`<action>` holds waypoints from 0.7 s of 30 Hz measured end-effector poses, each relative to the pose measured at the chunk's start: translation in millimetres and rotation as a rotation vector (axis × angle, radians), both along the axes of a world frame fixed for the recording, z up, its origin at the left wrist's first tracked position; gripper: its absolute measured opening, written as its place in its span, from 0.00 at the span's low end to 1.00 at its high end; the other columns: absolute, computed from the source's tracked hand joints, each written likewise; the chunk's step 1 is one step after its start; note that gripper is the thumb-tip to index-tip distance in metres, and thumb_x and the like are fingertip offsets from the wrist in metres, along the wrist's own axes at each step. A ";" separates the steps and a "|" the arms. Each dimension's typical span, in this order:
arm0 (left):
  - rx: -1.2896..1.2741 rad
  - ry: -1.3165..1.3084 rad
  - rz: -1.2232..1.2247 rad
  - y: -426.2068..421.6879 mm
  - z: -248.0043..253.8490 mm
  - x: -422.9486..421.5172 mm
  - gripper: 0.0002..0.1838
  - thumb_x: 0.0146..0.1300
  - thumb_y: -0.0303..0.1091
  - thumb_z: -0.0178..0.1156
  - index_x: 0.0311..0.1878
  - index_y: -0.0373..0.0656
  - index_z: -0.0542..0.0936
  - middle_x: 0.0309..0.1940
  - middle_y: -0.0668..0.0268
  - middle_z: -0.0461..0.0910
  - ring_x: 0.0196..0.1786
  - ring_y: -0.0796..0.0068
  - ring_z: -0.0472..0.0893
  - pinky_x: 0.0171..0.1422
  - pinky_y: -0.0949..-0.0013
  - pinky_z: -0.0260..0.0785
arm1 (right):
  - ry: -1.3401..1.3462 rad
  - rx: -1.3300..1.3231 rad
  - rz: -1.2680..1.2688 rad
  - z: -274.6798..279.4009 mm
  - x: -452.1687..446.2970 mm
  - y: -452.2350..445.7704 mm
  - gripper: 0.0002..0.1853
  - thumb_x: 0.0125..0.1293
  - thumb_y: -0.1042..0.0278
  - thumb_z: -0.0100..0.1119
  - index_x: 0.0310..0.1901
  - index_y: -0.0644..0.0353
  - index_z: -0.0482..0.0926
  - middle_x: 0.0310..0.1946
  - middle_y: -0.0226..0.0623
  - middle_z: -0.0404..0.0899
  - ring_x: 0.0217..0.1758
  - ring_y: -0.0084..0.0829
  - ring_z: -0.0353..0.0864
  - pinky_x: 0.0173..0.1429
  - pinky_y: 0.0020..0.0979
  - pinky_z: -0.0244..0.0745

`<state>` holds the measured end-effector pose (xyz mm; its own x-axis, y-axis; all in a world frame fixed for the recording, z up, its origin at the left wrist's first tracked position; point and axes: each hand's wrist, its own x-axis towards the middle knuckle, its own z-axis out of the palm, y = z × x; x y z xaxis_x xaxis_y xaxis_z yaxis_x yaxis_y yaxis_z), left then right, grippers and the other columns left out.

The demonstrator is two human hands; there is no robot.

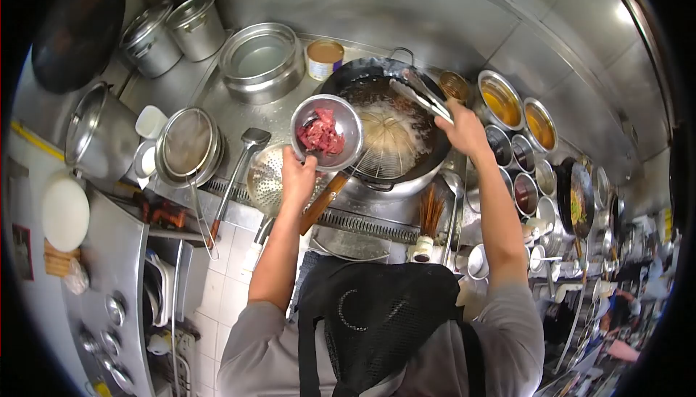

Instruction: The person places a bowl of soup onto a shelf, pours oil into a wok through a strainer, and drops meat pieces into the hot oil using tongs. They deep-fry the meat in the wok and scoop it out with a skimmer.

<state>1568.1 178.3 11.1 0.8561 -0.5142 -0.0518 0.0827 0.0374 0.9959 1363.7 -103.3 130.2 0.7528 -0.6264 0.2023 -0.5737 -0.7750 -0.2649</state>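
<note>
Bowl of meat in one hand, tongs in the other

The hands are apart, each gripping its own thing. The left hand pinches the near rim of a steel bowl, which overlaps the wok's left side in view; red meat lies in it. The right hand is closed around the tongs, which reach over the right side of the wok; foam and glare make it hard to say whether their tips touch anything.

In the bubbling wok sits a wire strainer, its wooden handle slanting across the near rim toward the front edge of the stove. A perforated ladle lies just left of that handle. Along the stove's back edge stand a pot and a can; a brush is by its front edge, right of the wok.
</note>
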 end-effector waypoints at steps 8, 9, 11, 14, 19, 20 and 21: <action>0.076 -0.189 -0.014 -29.1 -5.8 -4.8 0.11 0.59 0.23 0.59 0.43 0.31 0.70 0.37 0.53 0.75 0.36 0.62 0.81 0.38 0.63 0.80 | 0.197 0.256 0.119 -27.7 26.9 97.2 0.22 0.69 0.50 0.58 0.55 0.58 0.78 0.41 0.56 0.83 0.48 0.58 0.82 0.54 0.52 0.75; 0.071 -0.188 -0.025 -33.2 -15.9 -3.6 0.11 0.59 0.23 0.59 0.43 0.31 0.70 0.37 0.53 0.75 0.36 0.62 0.81 0.38 0.63 0.80 | 0.138 0.218 0.151 -44.4 27.6 95.0 0.19 0.69 0.52 0.59 0.52 0.59 0.79 0.39 0.57 0.83 0.47 0.59 0.82 0.53 0.52 0.75; 0.090 -0.243 -0.001 -34.8 -10.6 -2.6 0.12 0.58 0.24 0.60 0.43 0.32 0.71 0.38 0.51 0.77 0.37 0.60 0.82 0.40 0.60 0.78 | 0.052 0.213 0.176 -35.7 20.2 98.5 0.17 0.68 0.55 0.59 0.51 0.57 0.81 0.39 0.55 0.84 0.46 0.58 0.82 0.52 0.51 0.75; 0.118 -0.122 -0.073 -40.7 -19.2 7.6 0.11 0.64 0.21 0.52 0.49 0.33 0.67 0.46 0.55 0.77 0.42 0.67 0.82 0.40 0.65 0.84 | -0.048 0.300 0.179 -18.8 6.9 93.8 0.15 0.67 0.57 0.61 0.50 0.56 0.83 0.39 0.52 0.84 0.45 0.56 0.82 0.52 0.49 0.76; -0.107 0.142 -0.101 -51.8 -9.2 10.6 0.15 0.66 0.19 0.52 0.54 0.34 0.65 0.51 0.54 0.74 0.47 0.63 0.82 0.42 0.62 0.86 | -0.156 0.249 0.119 6.1 -5.4 71.4 0.15 0.65 0.59 0.62 0.50 0.57 0.83 0.39 0.50 0.84 0.44 0.53 0.83 0.49 0.46 0.76; -0.091 0.147 -0.086 -52.8 -7.7 11.2 0.15 0.66 0.19 0.52 0.54 0.35 0.65 0.51 0.54 0.74 0.47 0.63 0.82 0.42 0.63 0.86 | -0.145 0.213 0.097 6.6 -8.2 61.4 0.16 0.64 0.59 0.63 0.50 0.58 0.83 0.38 0.51 0.84 0.44 0.53 0.83 0.49 0.46 0.76; -0.075 0.151 -0.069 -53.8 -6.1 12.2 0.15 0.66 0.19 0.52 0.54 0.35 0.65 0.51 0.54 0.74 0.47 0.63 0.82 0.43 0.63 0.86 | -0.131 0.215 0.045 9.0 -10.8 53.0 0.17 0.64 0.59 0.64 0.51 0.57 0.83 0.39 0.53 0.84 0.46 0.52 0.83 0.51 0.47 0.76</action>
<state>1580.3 124.5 4.9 0.8038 -0.5791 -0.1364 0.2364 0.1006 0.9664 1352.9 -50.3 139.2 0.7568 -0.6323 0.1659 -0.4900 -0.7167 -0.4963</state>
